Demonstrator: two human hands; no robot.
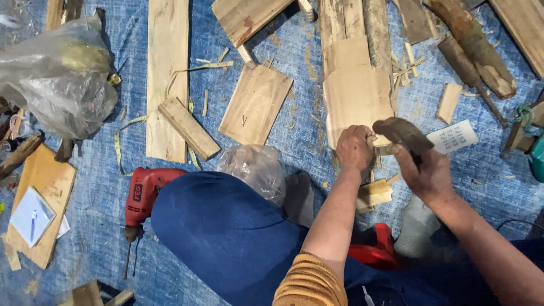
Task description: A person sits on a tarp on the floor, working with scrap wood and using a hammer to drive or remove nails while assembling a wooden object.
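Hammer [403, 135]: a worn, dark-headed tool with a wooden handle, being held over the near edge of a pale board, right beside the other fist.
Right hand [426, 173]: wrapping its fingers firmly round the hammer's handle, gripping just below the head.
Left hand [354, 148]: clenching into a fist just left of the hammer head, pressing on the board's near edge; whatever it is pinching is too small to tell.
Pale board [356, 93]: lying flat on the blue tarp [294, 119], stretching away from both hands.
Small wood block [374, 194]: resting just below the hands, near the left forearm.
Flat panel [256, 103]: lying well to the left of the grip, apart from it.
Red power drill [143, 195]: lying far left of the hands, beside the person's blue-clad knee [226, 232].
White card [453, 136]: sitting just right of the hammer head.
Clear plastic bag [59, 76]: slumping far off to the left.
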